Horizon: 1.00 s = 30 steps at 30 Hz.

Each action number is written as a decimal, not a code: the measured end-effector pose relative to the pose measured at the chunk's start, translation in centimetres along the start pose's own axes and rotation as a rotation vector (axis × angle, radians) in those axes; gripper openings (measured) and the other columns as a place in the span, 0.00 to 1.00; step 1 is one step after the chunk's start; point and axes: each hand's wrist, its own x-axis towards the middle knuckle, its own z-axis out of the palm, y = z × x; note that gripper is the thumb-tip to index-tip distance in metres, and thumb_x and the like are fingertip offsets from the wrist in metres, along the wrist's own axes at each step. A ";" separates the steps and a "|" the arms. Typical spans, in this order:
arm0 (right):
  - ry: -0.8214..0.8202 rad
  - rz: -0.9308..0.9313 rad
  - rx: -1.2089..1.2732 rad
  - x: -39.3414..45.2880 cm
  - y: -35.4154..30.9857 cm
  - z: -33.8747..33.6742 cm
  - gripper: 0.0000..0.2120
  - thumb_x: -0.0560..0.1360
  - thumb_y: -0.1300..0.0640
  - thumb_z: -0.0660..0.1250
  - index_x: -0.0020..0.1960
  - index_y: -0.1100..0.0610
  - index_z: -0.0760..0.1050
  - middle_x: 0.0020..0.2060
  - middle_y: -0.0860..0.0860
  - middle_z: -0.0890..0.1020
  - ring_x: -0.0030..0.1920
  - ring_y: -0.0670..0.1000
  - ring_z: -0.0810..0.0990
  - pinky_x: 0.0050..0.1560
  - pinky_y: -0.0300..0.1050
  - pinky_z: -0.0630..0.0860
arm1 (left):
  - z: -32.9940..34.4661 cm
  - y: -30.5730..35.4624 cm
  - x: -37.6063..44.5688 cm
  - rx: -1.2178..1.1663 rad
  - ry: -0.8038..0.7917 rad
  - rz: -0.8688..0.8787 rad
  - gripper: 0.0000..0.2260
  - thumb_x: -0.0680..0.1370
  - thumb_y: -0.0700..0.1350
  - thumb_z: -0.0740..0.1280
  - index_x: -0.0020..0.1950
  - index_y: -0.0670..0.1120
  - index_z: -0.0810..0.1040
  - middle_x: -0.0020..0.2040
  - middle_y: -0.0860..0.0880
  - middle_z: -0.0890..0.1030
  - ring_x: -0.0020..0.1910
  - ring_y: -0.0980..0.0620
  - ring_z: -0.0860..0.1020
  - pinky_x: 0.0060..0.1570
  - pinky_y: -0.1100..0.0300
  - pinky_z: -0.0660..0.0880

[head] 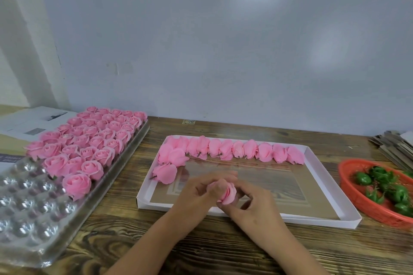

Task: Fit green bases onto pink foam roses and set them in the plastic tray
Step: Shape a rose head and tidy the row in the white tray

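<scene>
Both hands on one soft rose

The left hand (196,194) and right hand (252,205) pinched a ruffled pink foam rose (228,194) over the near edge of the shallow white cardboard box (321,219); the dimpled clear plastic tray (29,212) lay far left on the grainy wooden worktop (201,250).

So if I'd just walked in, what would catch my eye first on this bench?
Probably the block of finished pink roses filling the far part of the clear plastic tray on the left. Next, the row of loose roses lying along the far edge of the shallow white box, and both hands, left hand and right hand, holding one rose. At right, an orange basket holds green bases.
</scene>
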 end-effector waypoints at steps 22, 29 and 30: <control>-0.006 -0.039 -0.005 -0.2 0.1 0.2 0.10 0.69 0.40 0.69 0.50 0.33 0.78 0.41 0.39 0.84 0.43 0.43 0.81 0.35 0.30 0.72 | -0.4 -0.7 0.2 0.056 -0.028 -0.011 0.10 0.74 0.56 0.75 0.54 0.60 0.86 0.63 0.59 0.82 0.66 0.57 0.78 0.65 0.56 0.74; 0.023 -0.020 0.060 -0.2 0.1 0.0 0.11 0.66 0.46 0.67 0.48 0.40 0.81 0.39 0.41 0.84 0.39 0.41 0.80 0.36 0.29 0.71 | -0.4 -0.5 0.1 0.177 -0.086 -0.066 0.22 0.72 0.54 0.77 0.64 0.66 0.78 0.61 0.62 0.82 0.62 0.61 0.78 0.58 0.71 0.73; 0.029 -0.016 0.056 -0.1 0.1 -0.1 0.13 0.65 0.46 0.66 0.49 0.39 0.81 0.40 0.41 0.85 0.40 0.41 0.80 0.36 0.30 0.72 | -0.4 -0.6 0.1 0.189 -0.089 -0.073 0.24 0.71 0.55 0.78 0.65 0.67 0.77 0.62 0.62 0.81 0.62 0.62 0.78 0.58 0.71 0.73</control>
